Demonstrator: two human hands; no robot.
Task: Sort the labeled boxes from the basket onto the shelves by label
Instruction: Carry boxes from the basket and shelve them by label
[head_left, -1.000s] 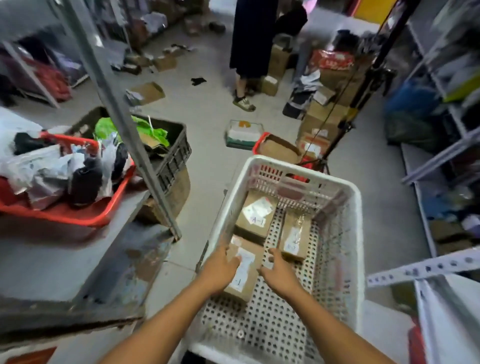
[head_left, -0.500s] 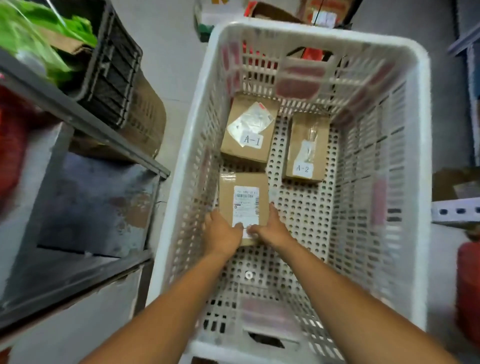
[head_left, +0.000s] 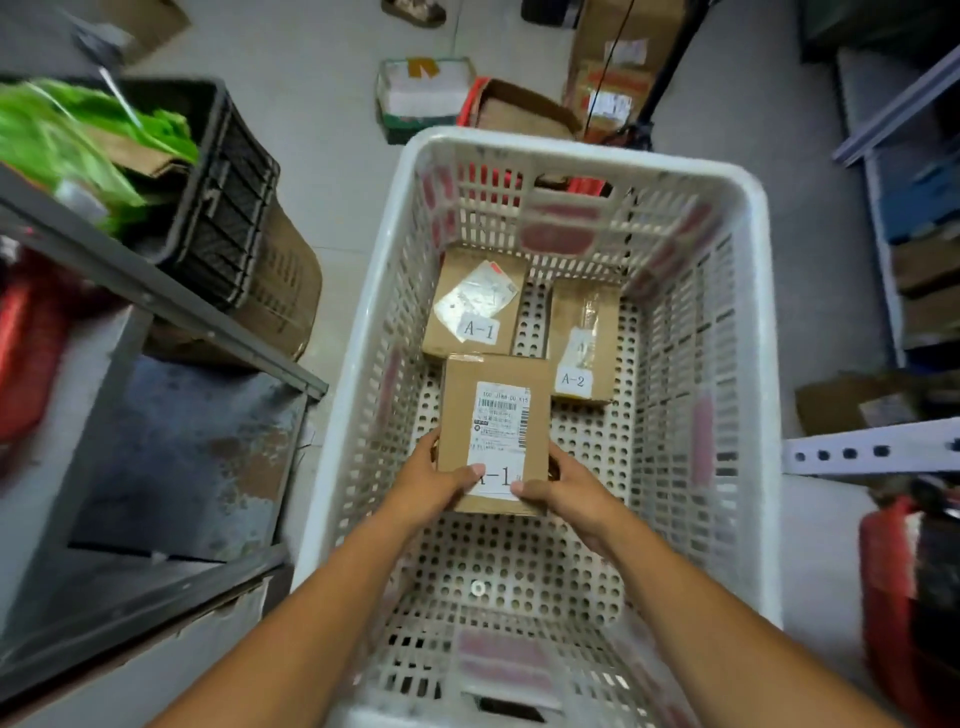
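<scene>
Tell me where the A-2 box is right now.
In the head view, the A-2 box lies on the floor of the white basket, far end, right of the resting A-1 box and beyond the box both hands hold.

Matt brown cardboard box (head_left: 493, 415) with white paper label; perforated white plastic basket (head_left: 748, 364); rusty metal shelf (head_left: 171, 447).

A black crate (head_left: 228, 208) holding green plastic bags (head_left: 67, 140) sits on a brown basket (head_left: 280, 291) at left. Cardboard boxes (head_left: 613, 78) and a tripod leg (head_left: 660, 88) stand on the grey floor (head_left: 332, 104) beyond. A red fire extinguisher (head_left: 893, 597) stands at right.
</scene>
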